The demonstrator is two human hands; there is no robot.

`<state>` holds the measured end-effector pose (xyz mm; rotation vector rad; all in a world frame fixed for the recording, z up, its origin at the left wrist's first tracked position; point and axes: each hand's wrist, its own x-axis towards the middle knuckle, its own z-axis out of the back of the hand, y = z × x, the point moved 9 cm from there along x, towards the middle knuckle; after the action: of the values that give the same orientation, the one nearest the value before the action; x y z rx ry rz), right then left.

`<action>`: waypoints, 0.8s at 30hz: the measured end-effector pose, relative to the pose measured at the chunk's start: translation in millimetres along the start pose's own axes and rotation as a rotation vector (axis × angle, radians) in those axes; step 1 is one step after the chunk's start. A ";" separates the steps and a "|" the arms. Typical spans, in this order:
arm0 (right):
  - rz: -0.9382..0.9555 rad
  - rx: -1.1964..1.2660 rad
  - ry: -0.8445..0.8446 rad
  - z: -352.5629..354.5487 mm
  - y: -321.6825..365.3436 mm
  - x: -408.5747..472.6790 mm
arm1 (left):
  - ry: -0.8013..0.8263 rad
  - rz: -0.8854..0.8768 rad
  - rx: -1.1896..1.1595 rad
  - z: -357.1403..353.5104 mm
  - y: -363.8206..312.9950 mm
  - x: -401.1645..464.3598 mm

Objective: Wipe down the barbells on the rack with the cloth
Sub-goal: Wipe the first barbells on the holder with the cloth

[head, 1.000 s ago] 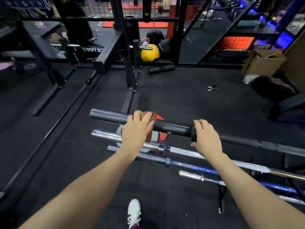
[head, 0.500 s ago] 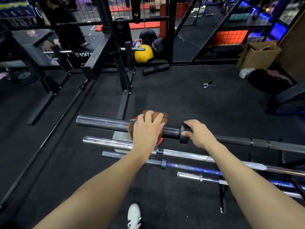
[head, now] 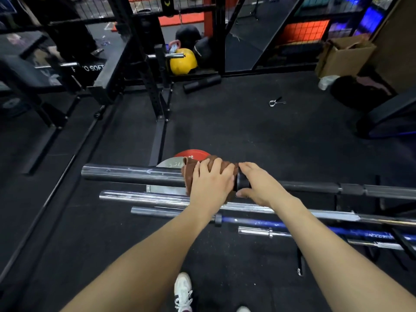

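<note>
Head view: looking down past two bare forearms at a low barbell rack on black gym floor (head: 225, 122).
Top barbell (head: 135, 174): dark steel, lies across the frame left to right, farthest from the person of the racked bars.
Brown cloth (head: 190, 171): wrapped over the top barbell's sleeve, next to its collar (head: 242, 182).
Left hand (head: 210, 182): fingers curled over the cloth, gripping it round the sleeve.
Right hand (head: 262, 185): clasps the collar, thumb beneath, touching the left hand.
Other barbells: chrome bar (head: 144, 197) just nearer, then a blue-shafted bar (head: 258, 221), then a short chrome sleeve (head: 254, 231).
Plates: red plate (head: 191, 153) and grey plate (head: 170, 164) on the floor behind the top bar.
Background: yellow medicine ball (head: 182, 61), spring collar clip (head: 273, 102), cardboard box (head: 344, 55).
Foot: white sneaker (head: 183, 289) at bottom edge.
</note>
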<state>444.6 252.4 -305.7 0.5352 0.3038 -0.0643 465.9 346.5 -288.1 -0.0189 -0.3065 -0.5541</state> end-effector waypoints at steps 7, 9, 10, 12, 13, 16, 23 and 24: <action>-0.010 0.032 -0.002 0.9 6.1 -0.2 | 0.035 -0.036 0.037 -9.7 63.7 -16.4; -0.006 0.037 -0.015 2.6 7.7 -2.3 | 0.001 -0.035 0.087 -3.6 80.8 -21.5; -0.006 0.037 -0.019 2.7 8.2 -3.3 | -0.031 -0.022 0.113 1.1 83.0 -22.8; -0.013 0.038 -0.031 2.7 7.8 -4.6 | -0.111 0.008 0.143 8.5 68.5 -22.4; -0.018 0.034 -0.035 2.7 7.3 -5.1 | -0.125 0.016 0.119 7.4 52.6 -21.5; -0.034 0.031 -0.037 3.9 2.8 -5.3 | -0.088 -0.051 -0.031 -4.1 -3.0 -16.1; -0.081 0.019 -0.019 2.2 -2.0 -3.0 | -0.083 -0.052 -0.013 -1.2 47.8 -23.6; -0.081 0.015 -0.014 1.5 -0.3 -1.9 | -0.081 -0.027 0.022 -1.1 64.7 -25.3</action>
<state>443.1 251.3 -304.1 0.5368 0.3114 -0.1484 479.5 414.5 -292.3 -0.0164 -0.3919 -0.5773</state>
